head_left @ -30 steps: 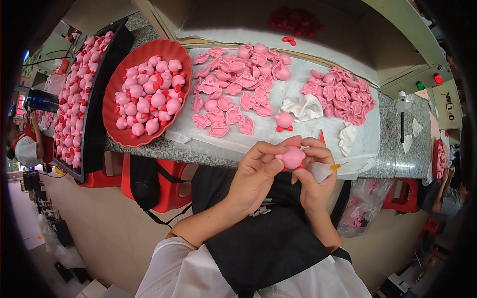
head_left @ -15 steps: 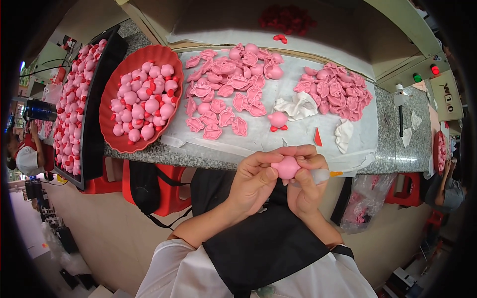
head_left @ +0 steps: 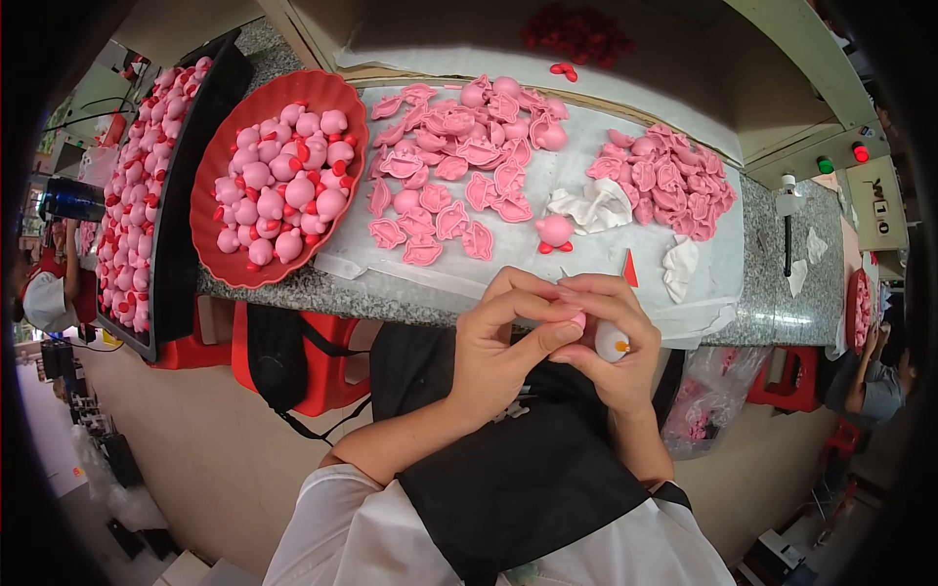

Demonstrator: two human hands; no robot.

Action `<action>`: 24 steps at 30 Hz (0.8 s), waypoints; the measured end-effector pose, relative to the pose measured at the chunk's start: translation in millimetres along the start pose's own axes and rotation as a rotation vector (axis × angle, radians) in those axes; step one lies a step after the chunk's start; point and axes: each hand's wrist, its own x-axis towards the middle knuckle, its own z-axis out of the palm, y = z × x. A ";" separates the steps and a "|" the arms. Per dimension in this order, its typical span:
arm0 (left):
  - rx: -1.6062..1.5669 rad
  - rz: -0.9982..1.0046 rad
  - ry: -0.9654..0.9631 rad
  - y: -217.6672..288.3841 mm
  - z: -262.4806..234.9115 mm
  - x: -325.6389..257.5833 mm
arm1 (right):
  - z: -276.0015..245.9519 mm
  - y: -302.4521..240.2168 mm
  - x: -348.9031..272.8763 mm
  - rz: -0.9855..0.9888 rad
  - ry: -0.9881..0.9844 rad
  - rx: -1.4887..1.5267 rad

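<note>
Right of the red, fluted plastic bowl [head_left: 210,230], the left hand [head_left: 498,347] and right hand [head_left: 633,366] were half-curled. A whitish, orange-tipped bottle [head_left: 608,338] was gripped by the latter, pointed toward the camera. A smooth, rounded pink piece [head_left: 578,320] was pinched between both, its long axis hidden.

A speckled grey bench [head_left: 806,317] carries a red scalloped bowl [head_left: 217,156] and white paper [head_left: 586,266].

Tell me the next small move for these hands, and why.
Probably a gentle squeeze of the pink piece: the left hand and right hand both grip it, while the white bottle sits tucked in the right hand, orange tip turned away.
</note>
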 end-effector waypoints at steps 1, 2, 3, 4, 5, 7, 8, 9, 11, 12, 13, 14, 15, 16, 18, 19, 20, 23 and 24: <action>-0.002 -0.001 0.001 0.6 -0.3 0.8 | -2.1 7.0 -1.0 -0.004 -0.022 0.089; -0.027 -0.036 -0.004 1.5 -0.5 2.0 | -3.3 10.8 -0.9 -0.009 -0.044 0.178; -0.053 -0.072 -0.009 2.1 -0.5 2.4 | -2.9 11.2 -0.5 -0.005 -0.043 0.176; -0.056 -0.075 -0.009 3.2 -0.7 2.4 | -1.9 11.5 0.0 0.040 -0.042 0.265; -0.125 -0.135 -0.007 4.8 -1.2 2.4 | -1.3 11.7 0.2 0.086 -0.041 0.353; -0.200 -0.193 -0.006 6.0 1.6 4.8 | -2.4 16.5 0.2 0.077 -0.036 0.354; -0.208 -0.167 0.066 5.7 4.2 6.5 | -3.1 17.8 -0.1 0.067 -0.032 0.359; -0.216 -0.141 0.136 4.9 5.7 8.5 | -4.0 17.1 -0.1 0.067 -0.030 0.355; -0.237 -0.201 0.133 3.0 2.4 12.3 | -5.7 14.8 -0.8 0.059 0.014 0.402; -0.252 -0.261 0.130 2.0 -1.4 13.3 | -5.5 15.1 -1.6 0.058 0.018 0.399; -0.231 -0.373 0.003 2.5 -7.7 10.7 | -4.9 15.7 -2.5 0.088 0.038 0.389; -0.232 -0.375 -0.004 3.5 -7.5 8.8 | -4.7 16.3 -3.0 0.118 0.058 0.380; -0.271 -0.407 -0.069 6.0 -6.4 6.3 | -4.4 15.9 -3.5 0.117 0.062 0.378; -0.310 -0.439 -0.135 7.8 -6.3 5.0 | -4.3 15.6 -3.9 0.119 0.068 0.384; -0.302 -0.455 -0.206 6.4 -10.7 4.0 | -4.4 14.9 -4.4 0.121 0.080 0.390; -0.299 -0.442 -0.211 6.3 -9.8 3.9 | -4.6 14.1 -3.9 0.104 0.067 0.372; -0.295 -0.430 -0.216 6.3 -8.9 3.7 | -4.6 13.0 -3.9 0.088 0.054 0.354; -0.369 -0.400 -0.166 6.6 -6.1 2.7 | -3.6 8.2 -3.5 0.104 0.058 0.375; -0.367 -0.403 -0.168 6.9 -5.2 2.3 | -3.6 8.4 -4.2 0.105 0.062 0.377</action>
